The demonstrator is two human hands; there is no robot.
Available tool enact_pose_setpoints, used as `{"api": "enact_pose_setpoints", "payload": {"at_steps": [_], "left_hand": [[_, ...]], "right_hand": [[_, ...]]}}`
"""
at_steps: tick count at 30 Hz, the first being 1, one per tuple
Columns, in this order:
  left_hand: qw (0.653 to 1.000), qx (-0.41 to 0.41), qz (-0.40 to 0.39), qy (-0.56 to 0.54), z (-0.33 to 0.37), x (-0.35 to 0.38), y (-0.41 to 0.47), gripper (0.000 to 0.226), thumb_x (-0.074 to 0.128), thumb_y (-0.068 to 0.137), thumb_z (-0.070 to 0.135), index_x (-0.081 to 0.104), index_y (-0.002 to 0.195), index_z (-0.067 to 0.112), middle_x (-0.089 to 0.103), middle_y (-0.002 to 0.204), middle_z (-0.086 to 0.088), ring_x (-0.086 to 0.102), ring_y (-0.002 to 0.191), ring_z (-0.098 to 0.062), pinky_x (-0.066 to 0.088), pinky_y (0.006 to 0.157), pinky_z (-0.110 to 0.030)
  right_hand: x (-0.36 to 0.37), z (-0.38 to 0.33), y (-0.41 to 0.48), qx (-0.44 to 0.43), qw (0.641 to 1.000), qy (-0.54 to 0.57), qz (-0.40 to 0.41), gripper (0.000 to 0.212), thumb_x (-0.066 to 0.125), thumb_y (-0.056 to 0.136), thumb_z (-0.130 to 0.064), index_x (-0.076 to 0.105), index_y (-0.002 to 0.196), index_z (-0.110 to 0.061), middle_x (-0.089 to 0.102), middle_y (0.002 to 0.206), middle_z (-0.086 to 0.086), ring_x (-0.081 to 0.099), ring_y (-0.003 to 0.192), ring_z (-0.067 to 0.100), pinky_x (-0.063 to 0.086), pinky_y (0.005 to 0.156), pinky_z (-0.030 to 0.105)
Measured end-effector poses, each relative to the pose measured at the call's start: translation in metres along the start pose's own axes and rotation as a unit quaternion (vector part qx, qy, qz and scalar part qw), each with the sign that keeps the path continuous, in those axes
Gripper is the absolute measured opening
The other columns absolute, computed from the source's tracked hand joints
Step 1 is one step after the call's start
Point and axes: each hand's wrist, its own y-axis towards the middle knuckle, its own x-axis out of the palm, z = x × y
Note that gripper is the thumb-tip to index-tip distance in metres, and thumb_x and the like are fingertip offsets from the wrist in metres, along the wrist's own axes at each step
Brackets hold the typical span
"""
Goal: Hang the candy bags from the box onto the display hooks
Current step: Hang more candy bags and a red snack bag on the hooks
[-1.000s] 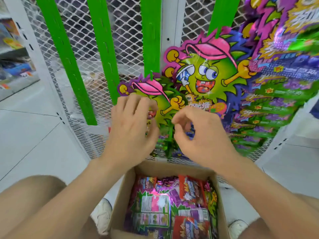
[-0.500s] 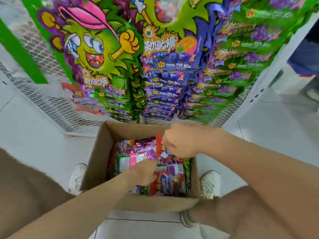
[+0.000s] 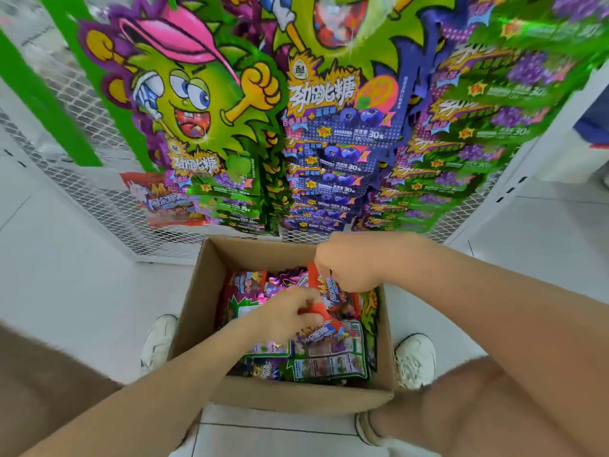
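Hands: two, apart, both in one box (image 3: 197,311).
Left hand (image 3: 286,316): fingers curled on red bag (image 3: 324,321).
Right hand (image 3: 351,263): pinches second red bag (image 3: 336,293).
Rack (image 3: 82,192): one hanging red pack (image 3: 158,199), then three stacks: green (image 3: 214,179), blue (image 3: 333,179), green (image 3: 461,143).
Writing: "蓝莓味", "30克" on blue.
Shoes: two, white (image 3: 158,341) (image 3: 415,361).

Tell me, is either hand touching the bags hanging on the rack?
No, the left hand and right hand are both down in the cardboard box, pinching red candy bags, clear of the hanging bags.
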Motion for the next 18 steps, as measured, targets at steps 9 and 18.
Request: {"api": "enact_pose_setpoints", "payload": {"at_steps": [9, 18], "left_hand": [[0.981, 0.014, 0.193, -0.015, 0.066, -0.13, -0.1, 0.026, 0.093, 0.079, 0.022, 0.074, 0.088, 0.008, 0.08, 0.079, -0.004, 0.073, 0.068, -0.01, 0.051, 0.06, -0.02], [0.878, -0.001, 0.479, 0.01, 0.087, -0.221, -0.147, 0.035, 0.074, 0.09, 0.055, 0.068, 0.103, 0.023, 0.073, 0.096, 0.003, 0.071, 0.087, -0.021, 0.059, 0.078, -0.042]], "right_hand": [[-0.029, -0.042, 0.014, -0.075, 0.96, 0.24, 0.121, 0.041, 0.085, 0.083, -0.04, 0.065, 0.092, -0.005, 0.067, 0.072, 0.002, 0.057, 0.061, 0.019, 0.047, 0.059, 0.035], [-0.053, -0.094, 0.041, -0.058, 0.825, 0.42, 0.374, 0.018, 0.065, 0.095, -0.042, 0.064, 0.101, -0.025, 0.069, 0.08, 0.008, 0.058, 0.068, 0.029, 0.056, 0.072, 0.049]]}}
